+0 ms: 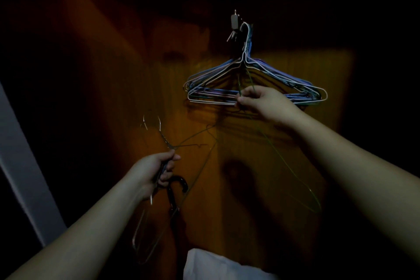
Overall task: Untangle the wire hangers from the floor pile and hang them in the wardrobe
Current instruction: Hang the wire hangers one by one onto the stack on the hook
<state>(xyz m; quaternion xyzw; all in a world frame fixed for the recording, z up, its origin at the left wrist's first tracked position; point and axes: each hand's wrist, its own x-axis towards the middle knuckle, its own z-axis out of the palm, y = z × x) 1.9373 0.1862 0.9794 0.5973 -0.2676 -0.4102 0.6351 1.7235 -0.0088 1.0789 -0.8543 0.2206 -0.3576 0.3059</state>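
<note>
1. I am seeing a bunch of hung hangers point(254, 84) dangling flat against the brown wooden panel point(284, 154); their wires are white, blue and purple, and the hooks are gathered at one point at the top.
2. Just left of those hooks, a small bunch of keys point(234, 27) is hanging.
3. My right hand point(259, 100) is pinching a thin green hanger point(284, 161) right in front of the bunch's bottom bars; its wire is running down and to the right from the fingers.
4. Below and left of the bunch, my left hand point(154, 170) is gripping two or three thin wire hangers point(159, 129) by their necks, hooks pointing up.
5. A dark curved handle point(179, 185) is sitting just beneath that hand; I cannot tell what it belongs to.
6. Far below the bunch, something white point(218, 266) is showing at the bottom edge.
7. The room is lying very dark, with a pale strip point(20, 166) far left of the bunch.
</note>
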